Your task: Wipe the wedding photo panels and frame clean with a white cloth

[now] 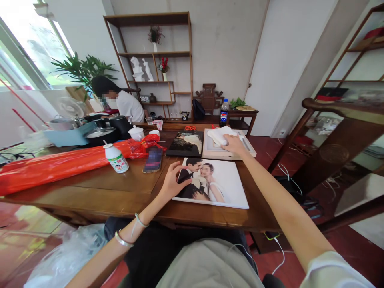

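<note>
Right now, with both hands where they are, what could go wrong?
The photo panel lies close to the table's near edge; a push from the left hand might slide it off.
The white bottle stands near the phone; if knocked, it could hit it.
The right hand is on the white cloth; dragging that might shift the pale frame.

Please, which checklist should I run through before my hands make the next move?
1. Photo lying flat on the table: ok.
2. Left hand at the photo's left edge: ok.
3. Right hand on the white cloth: ok; firmness of grip: cannot tell.
4. Pale frame free of things: not ok, the cloth is on it.
5. Phone apart from the photo: ok.
6. Photo free of dust: cannot tell.
</note>
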